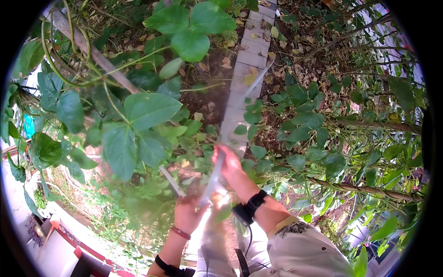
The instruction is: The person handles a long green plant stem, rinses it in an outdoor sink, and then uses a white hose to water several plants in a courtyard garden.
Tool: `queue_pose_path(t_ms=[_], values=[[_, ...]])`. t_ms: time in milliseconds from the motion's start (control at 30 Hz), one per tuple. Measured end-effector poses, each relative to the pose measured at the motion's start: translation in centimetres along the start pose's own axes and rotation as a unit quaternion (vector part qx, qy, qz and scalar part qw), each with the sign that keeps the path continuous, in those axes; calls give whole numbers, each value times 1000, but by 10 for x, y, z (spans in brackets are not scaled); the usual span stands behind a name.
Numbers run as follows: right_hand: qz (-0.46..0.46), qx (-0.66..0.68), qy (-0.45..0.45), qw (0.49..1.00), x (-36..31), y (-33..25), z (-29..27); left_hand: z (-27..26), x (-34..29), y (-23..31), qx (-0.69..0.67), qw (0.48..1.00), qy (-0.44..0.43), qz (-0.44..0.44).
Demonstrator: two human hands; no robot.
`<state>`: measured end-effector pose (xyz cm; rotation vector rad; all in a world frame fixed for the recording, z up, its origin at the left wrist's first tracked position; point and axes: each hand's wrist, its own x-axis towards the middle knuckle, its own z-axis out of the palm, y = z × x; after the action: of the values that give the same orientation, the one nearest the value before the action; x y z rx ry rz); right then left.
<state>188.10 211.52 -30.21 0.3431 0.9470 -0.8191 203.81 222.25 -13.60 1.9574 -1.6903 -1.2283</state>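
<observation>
Right hand (227, 162) and left hand (188, 213) both closed around pale stick (213, 180); paved path (249, 60) beyond, leafy vines (138, 115) either side.

Broad green leaves (150, 111), pale grey paving path (249, 55), brown leaf litter (304, 64); black wrist strap (251, 205), red bead bracelet (180, 232), cream sleeve (304, 251) with dark patterned cuff; translucent white strip (214, 173)

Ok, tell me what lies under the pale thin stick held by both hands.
Under the pale thin stick lie green leafy vines, brown soil with dry leaves, and a grey paved strip. The right hand and left hand cover its gripped parts; the ground directly beneath is blurred.
</observation>
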Motion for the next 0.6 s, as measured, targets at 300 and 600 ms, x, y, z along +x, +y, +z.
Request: queue_pose_path(t_ms=[300, 600], values=[[-115, 11, 33, 993, 90, -95, 4, -32, -53, -2, 47, 988, 58, -132], [-215, -56, 27, 975, 28, -241, 90, -79, -89, 28, 102, 978, 136, -122]])
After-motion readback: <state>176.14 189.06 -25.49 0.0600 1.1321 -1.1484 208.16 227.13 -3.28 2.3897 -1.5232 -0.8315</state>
